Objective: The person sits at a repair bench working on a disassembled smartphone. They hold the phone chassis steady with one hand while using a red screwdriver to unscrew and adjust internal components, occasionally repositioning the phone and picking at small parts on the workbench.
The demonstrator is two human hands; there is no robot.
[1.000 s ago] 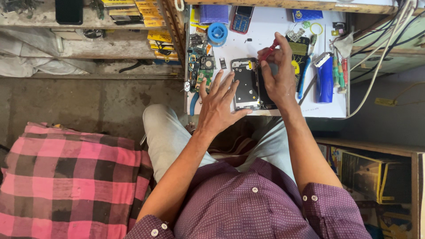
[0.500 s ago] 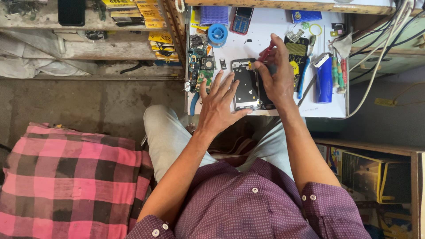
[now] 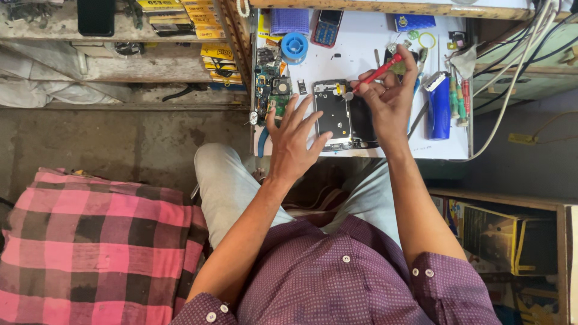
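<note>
**Opened phone worked on with a screwdriver**

An opened phone is seen on a white worktable, its long axis running away from the person. It is steadied by the left hand, fingers spread wide. A red-handled screwdriver is pinched in the right hand, tip at the phone's far end. A screw seems to be worked; a steady, upright tip is called for.

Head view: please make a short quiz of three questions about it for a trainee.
1. True or false: the left hand lies on the open phone.
2. Which hand holds the red screwdriver?
3. The blue solder spool lies: A) above the phone, B) on the pink cloth, C) in the right hand.

Key: 1 true; 2 right; 3 A.
</note>
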